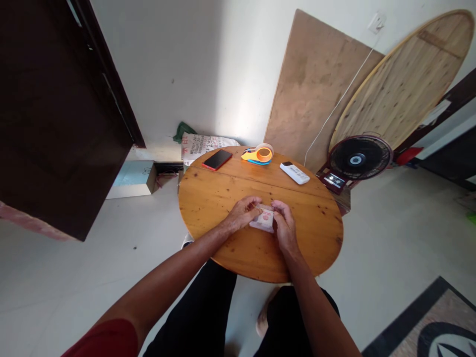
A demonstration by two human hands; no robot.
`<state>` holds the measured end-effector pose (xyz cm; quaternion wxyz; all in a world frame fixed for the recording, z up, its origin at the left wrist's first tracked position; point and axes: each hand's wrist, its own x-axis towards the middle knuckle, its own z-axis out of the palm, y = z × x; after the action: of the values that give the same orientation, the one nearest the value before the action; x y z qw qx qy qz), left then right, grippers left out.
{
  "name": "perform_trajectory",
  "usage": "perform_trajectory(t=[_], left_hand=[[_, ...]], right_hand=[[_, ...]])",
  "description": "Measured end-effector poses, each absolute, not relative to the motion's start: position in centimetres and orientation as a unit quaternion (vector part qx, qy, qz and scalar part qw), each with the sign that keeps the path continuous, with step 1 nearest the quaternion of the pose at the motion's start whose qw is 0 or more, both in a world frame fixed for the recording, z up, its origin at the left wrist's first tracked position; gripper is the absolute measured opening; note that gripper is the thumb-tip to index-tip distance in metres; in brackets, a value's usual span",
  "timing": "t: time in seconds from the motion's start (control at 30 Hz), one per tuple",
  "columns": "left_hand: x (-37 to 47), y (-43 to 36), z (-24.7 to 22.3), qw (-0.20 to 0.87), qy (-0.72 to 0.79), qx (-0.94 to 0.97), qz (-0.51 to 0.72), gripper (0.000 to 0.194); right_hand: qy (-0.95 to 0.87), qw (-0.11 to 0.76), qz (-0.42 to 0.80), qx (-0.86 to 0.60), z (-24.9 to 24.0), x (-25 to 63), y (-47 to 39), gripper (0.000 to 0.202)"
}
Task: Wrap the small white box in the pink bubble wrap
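A small clear-and-white packet (265, 219) with a reddish print lies at the middle of the round wooden table (208, 208). My left hand (244, 213) grips its left side, thumb on top and fingers curled behind. On the right side, my right hand (284, 223) holds the same packet between thumb and fingers. Behind the hands stands an orange and blue tape dispenser (259, 154) with a roll of tape. To its left is a phone with a red edge (217, 160), and to its right a white remote-like device (294, 172).
A dark fan (359, 157) stands beyond the table's right edge. Wooden boards (316, 74) lean on the wall, with a white cable in front. A printed sack (204, 145) and a pale box (134, 179) are behind left, near a dark door (55, 109).
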<state>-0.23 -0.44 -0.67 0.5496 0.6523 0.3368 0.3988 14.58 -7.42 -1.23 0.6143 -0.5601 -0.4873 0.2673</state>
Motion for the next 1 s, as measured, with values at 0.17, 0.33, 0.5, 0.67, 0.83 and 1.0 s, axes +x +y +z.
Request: perform_trajectory(t=[0.17, 0.33, 0.5, 0.67, 0.83, 1.0], left_hand=[[-0.1, -0.4, -0.8, 0.585, 0.322, 0.624, 0.405, 0.039], [-0.1, -0.3, -1.2, 0.584, 0.316, 0.624, 0.411, 0.043], [0.0, -0.5, -1.2, 0.615, 0.286, 0.61, 0.41, 0.043], [-0.2, -0.7, -0.7, 0.62, 0.279, 0.615, 0.399, 0.044], [-0.2, -0.7, -0.5, 0.62, 0.277, 0.613, 0.403, 0.042], [-0.1, -0.7, -0.5, 0.622, 0.277, 0.607, 0.41, 0.041]], right_hand=[[-0.493, 0.609, 0.266, -0.561, -1.1, 14.7, -7.5, 0.032], [-0.474, 0.617, 0.286, -0.56, -0.9, 14.6, -7.5, 0.031], [-0.459, 0.62, 0.308, -0.557, -0.5, 14.5, -7.5, 0.029], [-0.474, 0.593, 0.315, -0.57, 0.0, 14.3, -7.8, 0.029], [-0.489, 0.569, 0.304, -0.587, 0.0, 14.4, -7.9, 0.028], [-0.536, 0.553, 0.249, -0.587, 0.3, 14.3, -8.0, 0.021]])
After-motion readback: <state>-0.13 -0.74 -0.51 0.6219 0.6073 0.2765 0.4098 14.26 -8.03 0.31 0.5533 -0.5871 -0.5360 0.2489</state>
